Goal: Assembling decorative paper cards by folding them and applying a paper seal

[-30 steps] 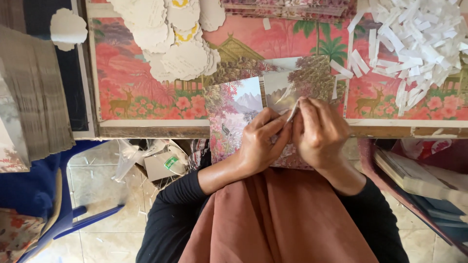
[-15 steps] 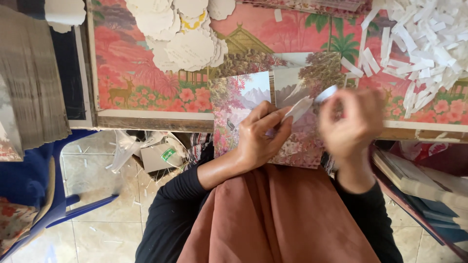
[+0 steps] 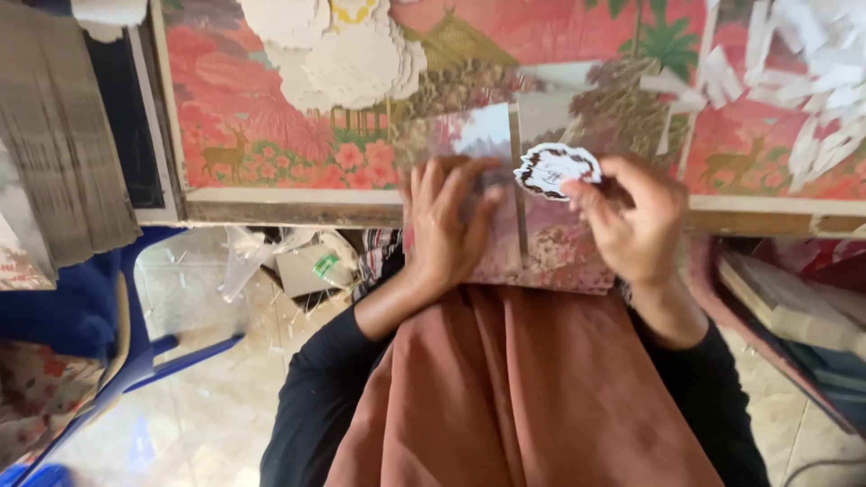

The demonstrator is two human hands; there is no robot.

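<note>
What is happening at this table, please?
A person sits at a table covered with a pink flowered cloth. The left hand lies flat on a patterned card at the table's edge. The right hand pinches a small scalloped sticker with a dark rim above that card. A heap of similar white cut-outs lies further back, and white paper strips are piled on the right.

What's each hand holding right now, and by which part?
Right hand pinches a small scalloped white sticker at its right edge. Left hand holds nothing; it lies flat on the patterned card.
</note>
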